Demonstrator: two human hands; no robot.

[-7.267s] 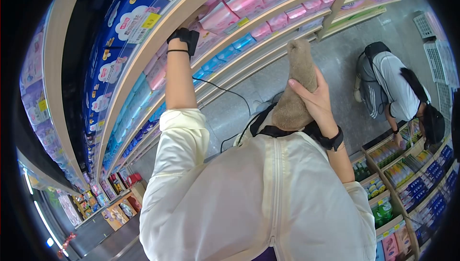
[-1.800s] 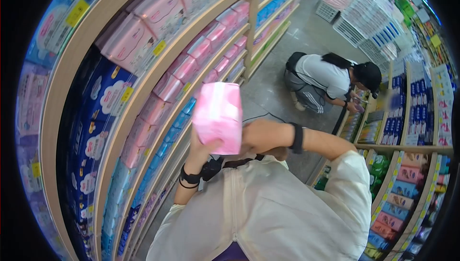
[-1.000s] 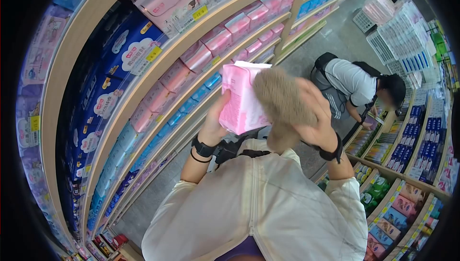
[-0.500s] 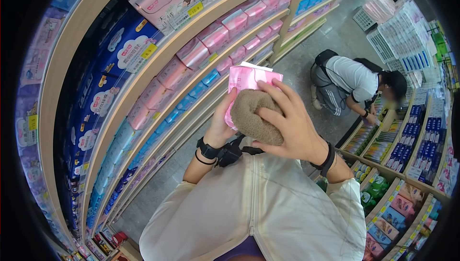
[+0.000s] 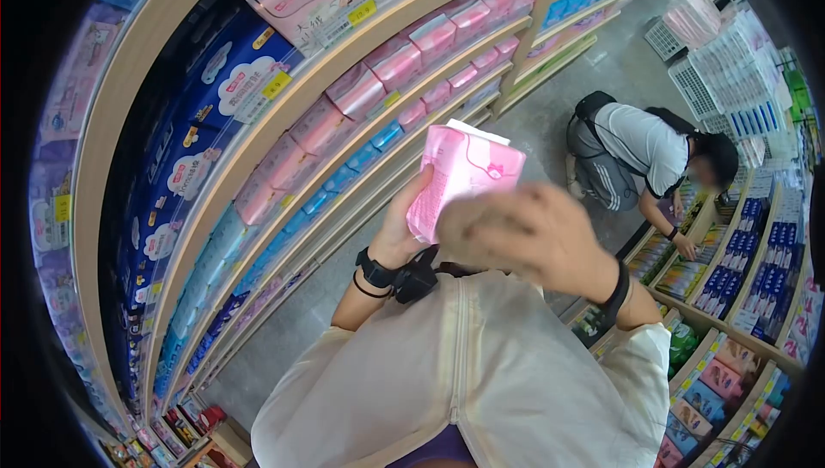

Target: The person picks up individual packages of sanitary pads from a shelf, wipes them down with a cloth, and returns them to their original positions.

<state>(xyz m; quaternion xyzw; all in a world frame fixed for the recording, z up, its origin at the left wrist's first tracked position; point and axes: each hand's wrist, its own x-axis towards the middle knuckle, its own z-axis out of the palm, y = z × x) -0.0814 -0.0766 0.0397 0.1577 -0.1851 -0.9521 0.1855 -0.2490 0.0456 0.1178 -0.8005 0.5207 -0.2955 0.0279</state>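
Note:
A pink package (image 5: 468, 163) with a white piece showing behind its top edge is held upright in front of my chest. My left hand (image 5: 402, 226) grips it along its left side. My right hand (image 5: 541, 232), smeared by motion, is closed on a brown fuzzy cloth (image 5: 477, 232), which overlaps the lower right part of the package. The cloth is blurred too, and whether it touches the package cannot be made out.
Curved shelves (image 5: 331, 55) of pink, blue and purple packages rise on the left. A crouching person (image 5: 640, 146) in a white shirt reaches into low bins (image 5: 687, 262) at the right. Stacked white baskets (image 5: 692, 90) stand behind them.
My right hand and the cloth have moved down and to the right across the package, uncovering more of its pink front. The crouching person's hand has moved over the bins.

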